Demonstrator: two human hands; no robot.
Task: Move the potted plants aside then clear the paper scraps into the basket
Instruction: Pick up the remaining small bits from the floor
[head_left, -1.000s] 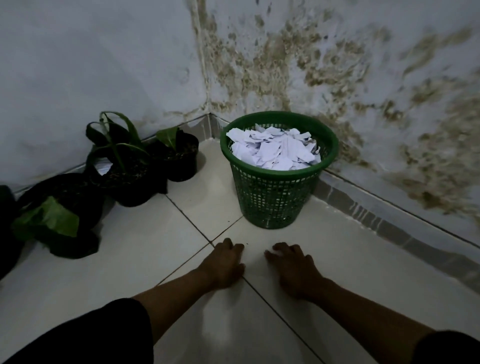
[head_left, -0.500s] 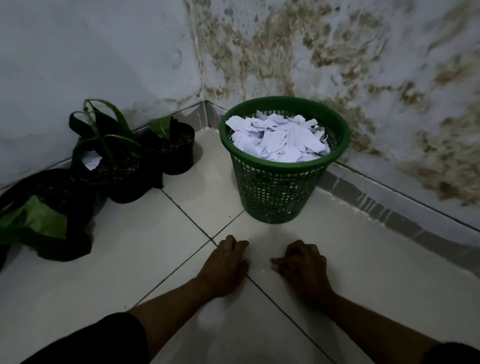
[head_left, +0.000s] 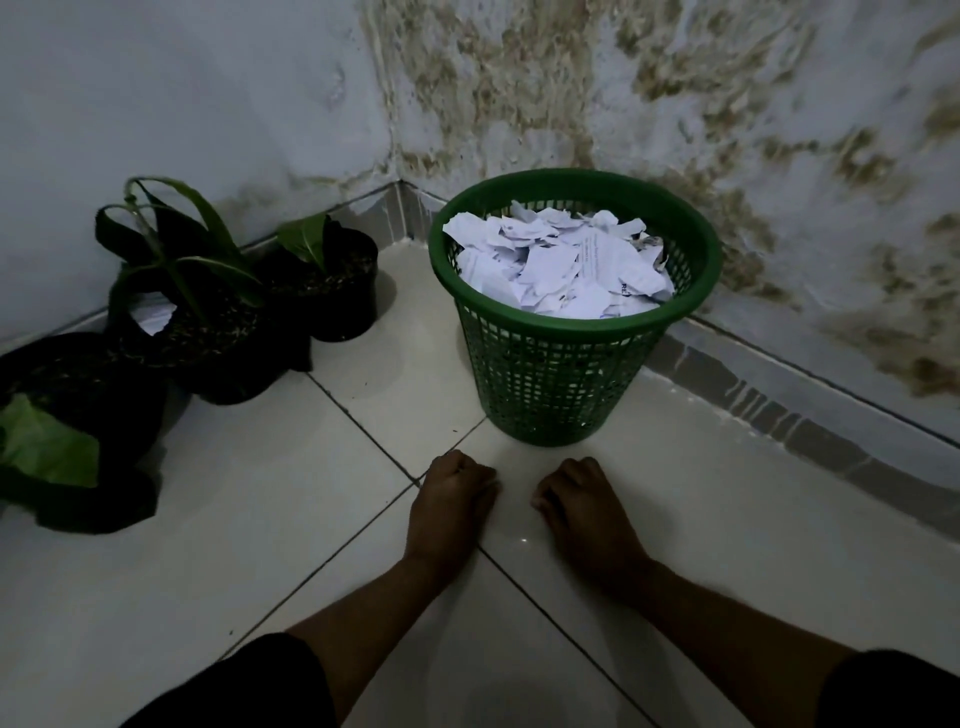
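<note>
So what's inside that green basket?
The basket is piled to the rim with torn white paper scraps, some printed. Anything beneath the top layer is hidden.

Basket (head_left: 561, 374): dark green lattice mesh before me.
Paper scraps (head_left: 561, 265): white, faint print.
Pots (head_left: 332, 296): black, green leaves.
Floor (head_left: 208, 545): pale tiles, dark grout.
Wall (head_left: 675, 104): grey-white, brown blotches.
My sleeves (head_left: 249, 691): black.

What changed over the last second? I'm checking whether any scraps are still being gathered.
Both hands curled: the left hand and right hand, fingers spread on the floor tiles a second ago, are now fists resting there; whether they hold anything cannot be seen. The green basket, its paper scraps and the potted plants stayed put.
</note>
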